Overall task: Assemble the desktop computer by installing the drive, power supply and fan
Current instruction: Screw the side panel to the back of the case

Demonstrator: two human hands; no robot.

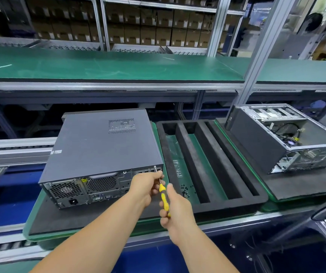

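Two bare forearms reach in from the lower edge toward the rear of the closed computer case (103, 146), which lies on its side on a dark pad on the green-edged desk (40, 236). The right hand (175, 209) is curled round the yellow-and-black handle of a screwdriver (163, 196), thumb laid along the upper part of the handle, its grip wrapped tight on the tool. The left hand (145, 186) sits just ahead of it, wrist bent slightly, its fingertips pinching the thin metal shaft near the rear top corner of the case. The shaft slants up and away, its tip at a screw on that corner, above the row of rear slots.

Just right of the case lies a black foam tray (235, 203) with long parallel channels; a scatter of small dark screws (186, 191) rests in the nearest channel, close to the hands. Farther right, a second, open chassis (288, 138) stands on its own dark pad, cables showing inside. Behind runs a long green shelf (109, 66), with stacked cartons beyond.
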